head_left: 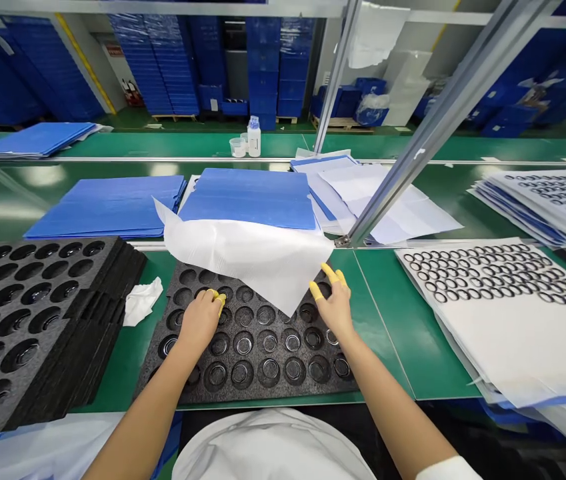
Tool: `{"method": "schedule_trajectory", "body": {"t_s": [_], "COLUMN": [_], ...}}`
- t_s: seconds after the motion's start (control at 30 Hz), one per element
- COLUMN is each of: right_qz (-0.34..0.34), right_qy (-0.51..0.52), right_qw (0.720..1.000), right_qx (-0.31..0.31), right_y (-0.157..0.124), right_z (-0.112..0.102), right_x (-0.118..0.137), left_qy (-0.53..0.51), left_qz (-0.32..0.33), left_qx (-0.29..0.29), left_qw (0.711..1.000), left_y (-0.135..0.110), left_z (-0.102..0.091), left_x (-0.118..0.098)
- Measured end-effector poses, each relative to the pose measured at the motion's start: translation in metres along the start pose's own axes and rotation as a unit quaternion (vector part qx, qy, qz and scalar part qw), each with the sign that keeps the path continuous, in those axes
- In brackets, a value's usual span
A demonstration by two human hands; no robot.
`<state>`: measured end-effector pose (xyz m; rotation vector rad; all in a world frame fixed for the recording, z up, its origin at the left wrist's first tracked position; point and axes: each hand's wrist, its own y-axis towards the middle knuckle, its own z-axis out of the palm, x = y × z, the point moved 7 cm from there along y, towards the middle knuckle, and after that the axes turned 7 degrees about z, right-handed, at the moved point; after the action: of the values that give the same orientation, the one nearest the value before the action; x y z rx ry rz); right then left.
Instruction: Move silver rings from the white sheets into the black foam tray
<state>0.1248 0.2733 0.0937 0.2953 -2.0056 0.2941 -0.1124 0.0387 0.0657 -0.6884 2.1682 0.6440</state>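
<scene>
A black foam tray [257, 393] with round pockets holding ring parts lies on the green bench in front of me. A white thin sheet [253, 257] drapes over its far half, partly lifted and curling. My left hand [200, 320], with yellow finger cots, rests on the tray's left side with fingers curled at the sheet's lower edge. My right hand [335, 303], also with yellow cots, has its fingers up at the sheet's right corner, touching it. Whether either hand pinches the sheet is hidden.
A stack of empty black foam trays [27, 320] sits at left, a crumpled white cloth [140, 300] beside it. White sheets with rows of rings [503, 293] lie at right. Blue boards [253, 197] lie behind. A slanted metal post [413, 153] rises from the bench.
</scene>
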Motion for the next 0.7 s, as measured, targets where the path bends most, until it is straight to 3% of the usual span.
{"method": "schedule_trajectory", "body": {"t_s": [0.1,0.2,0.3,0.4,0.43,0.5,0.53,0.6,0.63,0.7], "right_qz": [-0.016,-0.055,-0.123,-0.211,-0.259,-0.45,-0.511,-0.579,-0.587,-0.561], "right_qy": [-0.001,0.019,0.042,0.044,0.04,0.0,-0.03,-0.094,-0.114,-0.082], "right_qw": [1.0,0.998,0.99,0.972,0.957,0.861,0.814,0.744,0.725,0.733], "right_qx": [-0.009,0.012,0.045,0.093,0.128,0.236,0.274,0.319,0.343,0.376], "right_y": [0.036,0.041,0.009,-0.05,-0.074,-0.135,-0.161,-0.198,-0.208,-0.21], "right_z": [0.007,0.018,0.031,0.045,0.052,0.069,0.075,0.083,0.084,0.078], "right_x": [0.014,0.035,0.062,0.083,0.088,0.096,0.092,0.076,0.068,0.061], "left_qy": [-0.054,-0.141,-0.224,-0.34,-0.395,-0.489,-0.511,-0.507,-0.493,-0.466], "left_qz": [-0.009,-0.037,-0.063,-0.083,-0.096,-0.129,-0.144,-0.17,-0.183,-0.203], "left_qx": [-0.005,-0.006,0.003,0.017,0.015,0.005,0.003,0.006,0.007,-0.006], "left_qw": [0.998,0.989,0.973,0.937,0.914,0.863,0.847,0.845,0.85,0.861], "left_y": [-0.016,-0.034,-0.045,-0.043,-0.041,-0.039,-0.04,-0.048,-0.055,-0.073], "left_z": [0.002,0.002,-0.002,-0.003,-0.003,-0.001,0.0,-0.001,-0.004,-0.016], "left_x": [-0.003,-0.004,-0.01,-0.025,-0.032,-0.042,-0.046,-0.045,-0.041,-0.025]}}
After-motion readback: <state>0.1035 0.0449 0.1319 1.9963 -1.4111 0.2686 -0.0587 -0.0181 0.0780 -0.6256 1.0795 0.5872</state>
